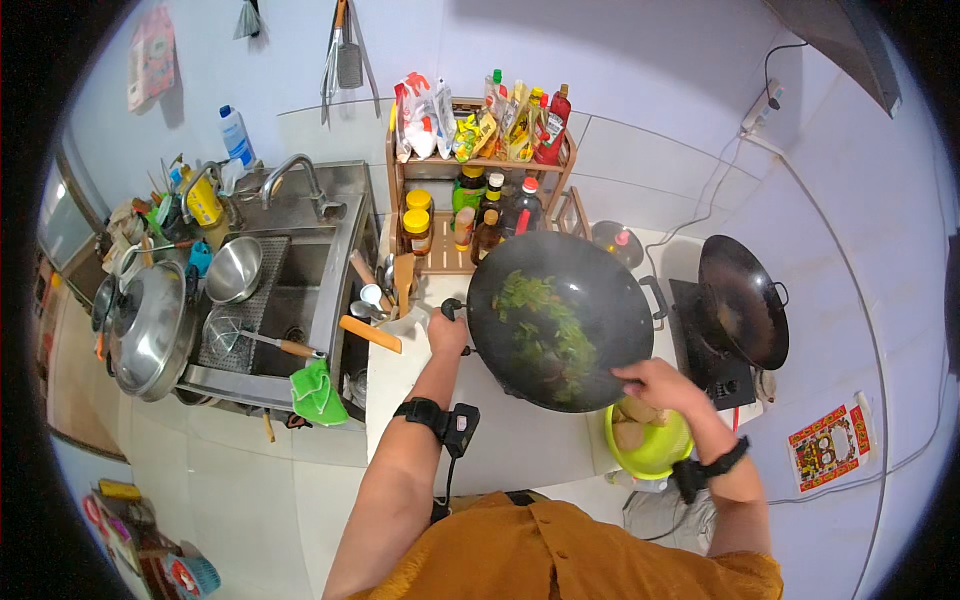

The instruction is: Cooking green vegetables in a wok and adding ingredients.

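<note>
A large black wok (555, 255) is in front of me, with chopped green vegetables (529, 292) spread across its inside and blurred toward the near side. My left hand (448, 334) is closed around the wok's left handle. Over the near right rim is my right hand (660, 382), fingers curled and pointing into the wok. Blur hides whether it holds a thin tool. The wok's other handle (657, 296), at the right, is untouched. Below my right hand stands a yellow-green plastic basket (649, 457) holding brownish, rounded items (628, 435).
A second wok (742, 300) sits on a black cooktop (724, 382) at right. Bottles and jars fill a brown rack (439, 262) behind. A wooden-handled blade or board (371, 334) overhangs the counter near a steel sink (307, 277). Cables (705, 202) run along the wall.
</note>
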Demonstrator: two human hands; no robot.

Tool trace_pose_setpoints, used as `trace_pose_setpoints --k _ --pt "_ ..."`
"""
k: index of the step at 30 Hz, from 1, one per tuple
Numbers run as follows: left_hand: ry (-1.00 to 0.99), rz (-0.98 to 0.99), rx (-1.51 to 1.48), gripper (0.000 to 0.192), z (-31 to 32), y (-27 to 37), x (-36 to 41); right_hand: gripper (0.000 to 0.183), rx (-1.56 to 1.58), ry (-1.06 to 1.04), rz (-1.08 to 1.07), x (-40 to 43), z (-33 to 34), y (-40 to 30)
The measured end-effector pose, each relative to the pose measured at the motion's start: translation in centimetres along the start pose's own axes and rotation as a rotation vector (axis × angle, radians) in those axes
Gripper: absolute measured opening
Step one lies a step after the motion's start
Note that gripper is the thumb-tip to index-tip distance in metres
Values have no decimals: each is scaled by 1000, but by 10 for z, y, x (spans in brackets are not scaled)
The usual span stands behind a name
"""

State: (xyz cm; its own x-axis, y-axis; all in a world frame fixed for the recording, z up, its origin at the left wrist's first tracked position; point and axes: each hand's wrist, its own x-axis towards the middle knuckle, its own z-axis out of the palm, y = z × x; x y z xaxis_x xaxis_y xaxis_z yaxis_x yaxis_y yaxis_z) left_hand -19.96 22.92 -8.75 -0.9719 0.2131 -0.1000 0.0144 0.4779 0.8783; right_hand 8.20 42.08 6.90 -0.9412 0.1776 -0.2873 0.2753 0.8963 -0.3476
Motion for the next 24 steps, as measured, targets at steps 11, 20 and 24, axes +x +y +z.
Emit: trace_pose_setpoints --k 11,20,24 --pt "-38 -11 -52 28 3 -6 3 38 -162 298 142 66 36 9" --pt "21 -17 27 25 -3 -10 3 34 -420 -142 235 -45 -58 2" --pt "-52 -45 -63 28 -2 1 -1 35 -381 135 187 -3 -10 16"
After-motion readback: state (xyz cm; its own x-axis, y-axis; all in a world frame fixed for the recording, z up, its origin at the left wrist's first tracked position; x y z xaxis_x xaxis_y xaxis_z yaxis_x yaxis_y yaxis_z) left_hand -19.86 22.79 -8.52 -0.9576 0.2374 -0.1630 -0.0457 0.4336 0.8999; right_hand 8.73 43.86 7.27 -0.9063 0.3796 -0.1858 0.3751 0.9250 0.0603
